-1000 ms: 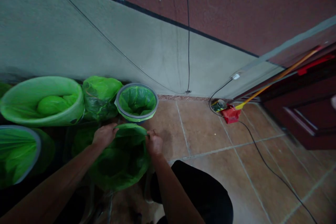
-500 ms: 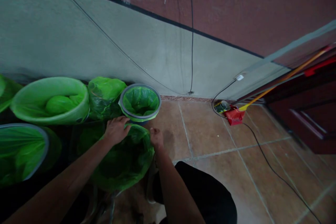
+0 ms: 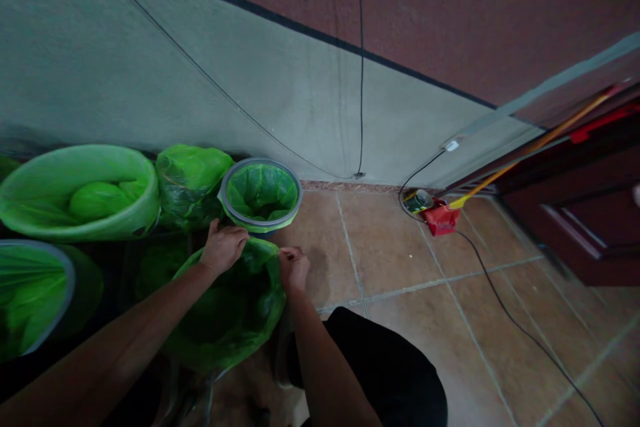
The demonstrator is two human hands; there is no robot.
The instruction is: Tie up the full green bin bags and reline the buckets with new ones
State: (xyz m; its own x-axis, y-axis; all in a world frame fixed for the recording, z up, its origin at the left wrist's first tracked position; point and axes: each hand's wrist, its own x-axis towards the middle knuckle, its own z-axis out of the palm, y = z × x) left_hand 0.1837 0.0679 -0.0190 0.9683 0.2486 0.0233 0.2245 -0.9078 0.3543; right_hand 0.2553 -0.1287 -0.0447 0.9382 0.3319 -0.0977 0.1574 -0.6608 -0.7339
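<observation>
A green plastic bin bag (image 3: 235,347) lines a round bin low in front of me, its mouth spread wide and dark inside. My left hand (image 3: 223,248) pinches the far rim of the bag from the left. On the right, my right hand (image 3: 294,268) grips the same rim with curled fingers. The stretch of bag edge between the two hands is pulled taut. Just beyond them stands a smaller bin with a grey ring (image 3: 261,195), lined with another green bag. The bin under the bag I hold is mostly hidden.
To the left are a large pale-green lined bin (image 3: 143,203), a bulging green bag (image 3: 193,177) and a grey-rimmed bin (image 3: 70,293). By the wall at right lie a can (image 3: 419,200), a red dustpan (image 3: 442,219) and a yellow-handled broom (image 3: 487,181). A black cable (image 3: 505,307) crosses the tiles.
My hands stay on the bag's rim; the right hand has shifted slightly inward and the left has curled tighter. The whole view has moved a little, so the bins appear further left.
</observation>
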